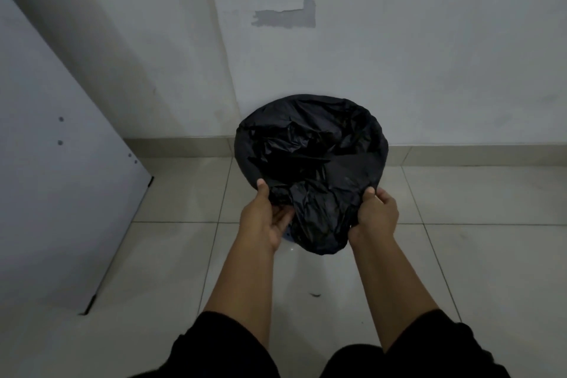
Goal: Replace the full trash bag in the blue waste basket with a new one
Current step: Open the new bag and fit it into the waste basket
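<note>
Black trash bag (pixel 310 159) is seen at frame centre, stretched over the rim of the waste basket (pixel 289 243), which stands on the tiled floor (pixel 171 255) against the wall (pixel 399 55). Basket is almost fully hidden by plastic; only a small blue sliver is visible at lower centre, between the wrists.

Left hand (pixel 265 218): bag edge is pinched at the near-left rim, thumb on top, fingers curled underneath. Right hand (pixel 376 213): near-right edge is gripped, fingers closed round bunched plastic. A loose fold of bag hangs down btwn both hands, over the near side of the basket.

Step, as judged: bag edge is being worked at the near rim. Far rim looks already wrapped. Whether this is the full bag coming off or the new one being seated can't be told for sure; the crumpled, slack interior w/ no visible contents suggests a new liner being fitted.

Next move, if fitting: slack at near side needs to be pulled down and out evenly w/ both hands so the rim is covered all round, then the interior pushed down. Risk: thin plastic may tear if yanked, or far edge may slip off.

White panel (pixel 55 163) leans at left of frame, well apart from the basket.
</note>
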Tool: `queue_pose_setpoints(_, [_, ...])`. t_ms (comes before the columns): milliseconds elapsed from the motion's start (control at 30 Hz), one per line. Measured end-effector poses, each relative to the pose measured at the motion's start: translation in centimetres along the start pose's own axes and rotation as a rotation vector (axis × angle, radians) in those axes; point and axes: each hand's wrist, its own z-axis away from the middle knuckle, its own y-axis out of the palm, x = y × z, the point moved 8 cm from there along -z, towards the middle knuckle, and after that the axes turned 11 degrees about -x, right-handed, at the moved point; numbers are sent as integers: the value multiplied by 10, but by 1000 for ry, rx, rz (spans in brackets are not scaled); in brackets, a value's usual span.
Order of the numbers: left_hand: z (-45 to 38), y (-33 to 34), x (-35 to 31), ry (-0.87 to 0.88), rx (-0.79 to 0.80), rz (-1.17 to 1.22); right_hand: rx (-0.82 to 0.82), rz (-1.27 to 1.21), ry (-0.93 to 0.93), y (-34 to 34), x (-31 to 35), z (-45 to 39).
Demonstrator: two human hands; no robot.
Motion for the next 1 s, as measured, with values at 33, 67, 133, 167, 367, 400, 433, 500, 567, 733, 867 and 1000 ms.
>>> queue_pose_setpoints(33, [1,1,0,-14,15,8,7,-22,17,2,-2,1])
queue_pose_setpoints(67, [2,2,0,-27,25,14,15,-33,38,4,-4,4])
queue_pose_setpoints(133, [2,5,0,-39,35,24,26,-27,71,7,-8,8])
queue_pose_setpoints(167, [2,7,0,-34,42,24,25,-26,76,7,-9,8])
queue_pose_setpoints(367, [-2,19,8,12,119,-62,-58,-54,57,-5,-10,8])
queue_pose_setpoints(400, [-1,21,11,19,123,-70,-41,-64,67,-5,-12,9])
queue_pose_setpoints(433, [0,23,13,27,123,-74,-21,-71,61,-4,-13,12])
queue_pose_setpoints(500, [0,25,14,42,109,-69,5,-28,-25,0,-9,12])
queue_pose_setpoints(567, [1,25,15,35,113,-71,19,53,-117,5,-4,13])
queue_pose_setpoints(733, [0,23,15,-30,147,-143,169,20,-64,-1,-11,16])
queue_pose_setpoints(867, [1,24,13,-66,194,-134,329,127,-149,-2,-13,28])
queue_pose_setpoints(1000, [6,25,12,-89,223,-103,400,206,-255,1,-18,30])
